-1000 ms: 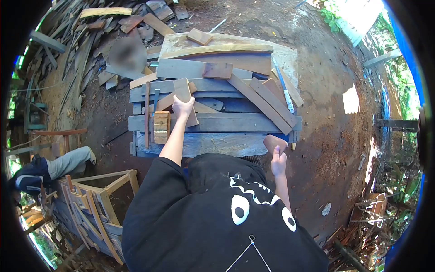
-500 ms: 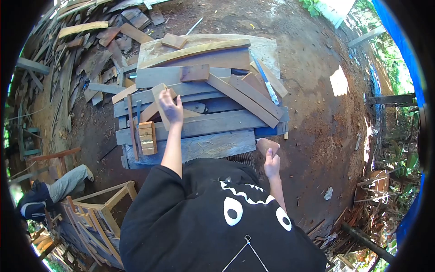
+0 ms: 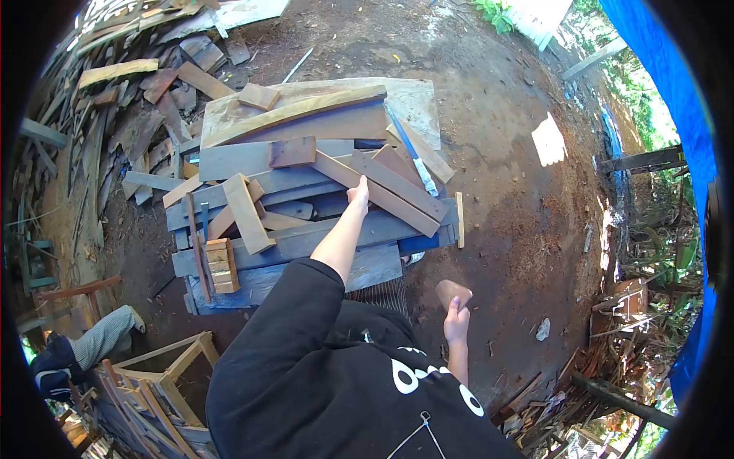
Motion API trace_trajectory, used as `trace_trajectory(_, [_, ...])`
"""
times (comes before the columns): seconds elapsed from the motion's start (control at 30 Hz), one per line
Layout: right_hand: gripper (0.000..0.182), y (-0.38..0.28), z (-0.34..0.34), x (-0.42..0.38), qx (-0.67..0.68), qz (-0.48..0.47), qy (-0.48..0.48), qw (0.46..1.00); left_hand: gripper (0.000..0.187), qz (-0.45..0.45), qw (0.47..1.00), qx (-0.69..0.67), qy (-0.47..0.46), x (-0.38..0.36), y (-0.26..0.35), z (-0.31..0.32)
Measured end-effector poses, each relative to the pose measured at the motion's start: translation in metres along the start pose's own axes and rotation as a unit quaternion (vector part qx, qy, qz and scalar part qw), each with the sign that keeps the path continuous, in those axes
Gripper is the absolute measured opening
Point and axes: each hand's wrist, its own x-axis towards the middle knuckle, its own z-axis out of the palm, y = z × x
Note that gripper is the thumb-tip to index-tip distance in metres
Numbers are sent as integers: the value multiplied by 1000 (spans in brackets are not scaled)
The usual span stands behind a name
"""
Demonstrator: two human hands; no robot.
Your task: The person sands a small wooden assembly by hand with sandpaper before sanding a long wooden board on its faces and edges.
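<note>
My left hand (image 3: pixel 358 194) reaches over the workbench (image 3: pixel 321 242) and is at the near edge of a long brown plank (image 3: pixel 401 209); its fingers are mostly hidden from me. A second, darker plank (image 3: pixel 397 183) lies alongside, just beyond. Off the bench's right end, my right hand (image 3: pixel 456 322) grips a small, flat brown wood block (image 3: pixel 452 294), thumb on top. Left of my left arm lies a short, pale board (image 3: pixel 246 213) across the bench slats. A small slatted wood block (image 3: pixel 222 265) rests near the bench's front left.
A blue-handled tool (image 3: pixel 411 148) with a whitish end lies at the right of the bench. Scrap wood (image 3: pixel 115 145) is heaped at left. A wooden frame (image 3: pixel 172 371) stands at lower left near a person (image 3: pixel 99 336). Bare earth (image 3: pixel 505 252) spreads to the right.
My left hand has left the short pale board and moved right to the long plank. That board now lies on the slats. My right hand still holds the wood block. The view has shifted slightly.
</note>
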Motion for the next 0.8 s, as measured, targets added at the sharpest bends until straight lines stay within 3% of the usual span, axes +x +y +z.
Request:
trace_trajectory(0.07, [49, 8, 0, 0, 2, -10, 33, 999, 71, -13, 990, -10, 137, -24, 10, 18])
trace_trajectory(0.17, [50, 6, -3, 2, -12, 17, 2, 1000, 71, -4, 965, 93, 246, -79, 36, 19])
trace_trajectory(0.33, [52, 1, 8, 17, 1, -10, -7, 1000, 64, 75, 972, 38, 217, -87, 23, -17])
trace_trajectory(0.43, [52, 3, 19, 24, -8, -22, -20, 1000, 57, 95, 993, -70, 15, -68, 13, -53])
trace_trajectory(0.47, [52, 3, 20, 25, -15, -19, -25, 999, 47, 45, 982, -153, -105, -68, 16, -68])
trace_trajectory(0.5, [53, 1, 23, 27, -23, -17, -30, 999, 43, -30, 963, -190, -187, -124, 46, -78])
trace_trajectory(0.57, [53, -10, 26, 27, -1, -39, -20, 999, 46, -164, 811, -337, -449, -126, 55, -103])
trace_trajectory(0.7, [52, -18, 30, 31, 10, -49, -27, 998, 65, -270, 669, -455, -523, -162, 59, -132])
trace_trajectory(0.8, [52, -25, 39, 30, 9, -82, -10, 997, 69, -241, 692, -450, -510, -199, 59, -152])
